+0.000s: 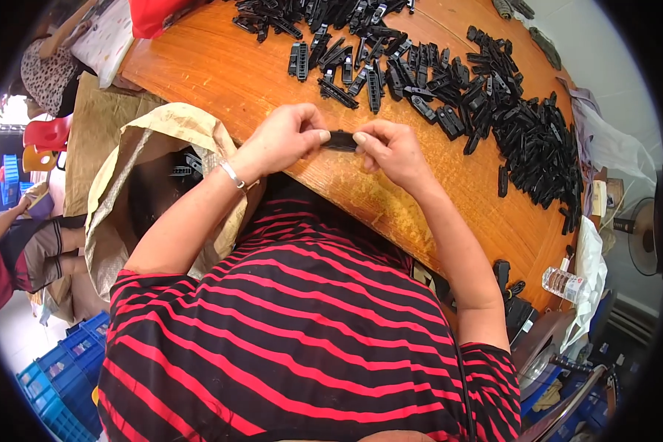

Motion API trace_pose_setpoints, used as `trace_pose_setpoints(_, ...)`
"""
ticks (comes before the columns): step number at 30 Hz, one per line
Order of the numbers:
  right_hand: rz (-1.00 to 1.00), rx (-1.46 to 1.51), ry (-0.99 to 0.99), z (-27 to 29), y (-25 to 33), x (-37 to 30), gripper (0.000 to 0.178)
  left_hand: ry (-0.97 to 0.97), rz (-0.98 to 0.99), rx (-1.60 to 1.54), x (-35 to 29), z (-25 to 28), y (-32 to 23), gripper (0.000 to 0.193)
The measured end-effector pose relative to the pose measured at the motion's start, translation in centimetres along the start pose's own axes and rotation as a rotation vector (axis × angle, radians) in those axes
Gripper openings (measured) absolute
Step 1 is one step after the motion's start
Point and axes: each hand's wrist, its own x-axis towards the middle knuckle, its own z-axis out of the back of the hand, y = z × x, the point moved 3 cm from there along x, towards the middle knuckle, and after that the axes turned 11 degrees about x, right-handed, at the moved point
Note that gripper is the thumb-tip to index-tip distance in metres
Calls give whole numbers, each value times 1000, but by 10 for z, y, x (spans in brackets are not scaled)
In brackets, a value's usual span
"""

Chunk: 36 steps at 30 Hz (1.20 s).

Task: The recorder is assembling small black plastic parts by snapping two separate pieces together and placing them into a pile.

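Between my two hands, just above the near edge of the wooden table, is a small long black plastic part. Thumb and fingers of my left hand pinch its left end. Its right end is pinched by my right hand. What the part is exactly, I cannot make out. Beyond my hands lies a heap of similar black plastic parts, spread from the far edge round to the right. Some show ribbed or slotted sides.
Beside my left forearm an open woven sack holds some black parts. A clear plastic bottle lies at the right edge by a white plastic bag. Blue crates stand at lower left. Other people are at the far left.
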Motion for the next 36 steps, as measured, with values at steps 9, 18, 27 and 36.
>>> trace_pose_setpoints(9,-204,53,-61,0,-11,-4,13,-61,39,-101,13,-17,14,14)
trace_pose_setpoints(18,-303,-42,-28,-8,-7,3,16,-134,53,-100,20,-17,28,21)
trace_pose_setpoints(27,-362,-250,-28,-7,-2,10,26,-97,16,249,28,-10,21,25)
trace_pose_setpoints(36,-253,-164,53,-5,-7,-7,25,-173,-170,512,4,1,1,21)
